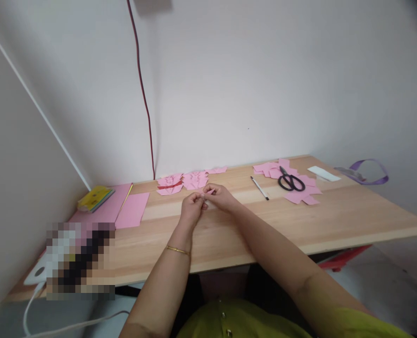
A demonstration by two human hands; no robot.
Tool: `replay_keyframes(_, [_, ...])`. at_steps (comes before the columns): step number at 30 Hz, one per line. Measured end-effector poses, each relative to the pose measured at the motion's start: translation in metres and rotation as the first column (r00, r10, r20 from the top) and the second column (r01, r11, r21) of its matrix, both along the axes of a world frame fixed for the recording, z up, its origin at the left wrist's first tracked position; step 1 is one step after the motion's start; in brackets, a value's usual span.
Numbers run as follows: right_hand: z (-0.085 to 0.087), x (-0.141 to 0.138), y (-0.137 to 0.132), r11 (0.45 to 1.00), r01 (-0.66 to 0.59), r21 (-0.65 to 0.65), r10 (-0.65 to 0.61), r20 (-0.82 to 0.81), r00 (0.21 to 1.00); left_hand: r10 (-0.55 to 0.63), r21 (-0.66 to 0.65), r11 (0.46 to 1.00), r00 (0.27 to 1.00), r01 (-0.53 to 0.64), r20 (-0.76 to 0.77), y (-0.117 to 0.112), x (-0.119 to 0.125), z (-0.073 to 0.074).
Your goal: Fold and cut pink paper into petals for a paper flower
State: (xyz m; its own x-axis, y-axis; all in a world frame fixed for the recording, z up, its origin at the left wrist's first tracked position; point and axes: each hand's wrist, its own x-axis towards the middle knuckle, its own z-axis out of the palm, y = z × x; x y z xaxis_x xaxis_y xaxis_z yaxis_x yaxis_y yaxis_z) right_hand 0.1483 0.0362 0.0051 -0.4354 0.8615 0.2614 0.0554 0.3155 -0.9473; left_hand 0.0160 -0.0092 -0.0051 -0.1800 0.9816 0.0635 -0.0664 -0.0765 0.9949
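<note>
My left hand (pixel 193 205) and my right hand (pixel 219 197) meet over the middle of the wooden table (pixel 229 239). Both are closed, fingertips pinching a small piece of pink paper (pixel 211 192); most of it is hidden by the fingers. Just beyond the hands, rows of folded pink paper pieces (pixel 195 180) lie along the wall, with a red strip (pixel 169 185) among those at the left. One more pink piece (pixel 216 170) sits slightly apart to their right.
Black-handled scissors (pixel 290 181) rest on pink paper cutouts (pixel 305 193) at the right, near a pen (pixel 260 188) and a white strip (pixel 323 173). Pink sheets (pixel 133 211), a yellow packet (pixel 94 199) and a white power strip (pixel 35 272) lie left. A purple band (pixel 370 162) overhangs the right edge.
</note>
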Motion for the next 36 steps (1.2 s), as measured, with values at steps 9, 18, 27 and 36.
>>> replay_keyframes(9, [0.005,0.000,-0.002,1.000,-0.004,-0.024,0.002,-0.082,0.997,0.030,0.049,0.999,0.985,-0.022,-0.167,0.002,-0.002,-0.006])
replay_keyframes(18, [0.009,0.004,-0.001,1.000,0.004,-0.018,-0.007,-0.176,0.984,0.038,0.090,0.996,0.970,-0.017,-0.241,0.002,-0.002,-0.005])
replay_keyframes(27, [0.014,0.002,-0.004,0.984,0.041,0.172,-0.044,0.014,0.999,0.102,0.235,0.972,0.910,-0.005,-0.402,0.000,-0.004,-0.003])
replay_keyframes(36, [0.021,0.006,-0.008,0.988,0.058,0.144,-0.037,-0.143,0.989,0.115,0.205,0.979,0.846,-0.007,-0.520,-0.003,-0.001,0.002])
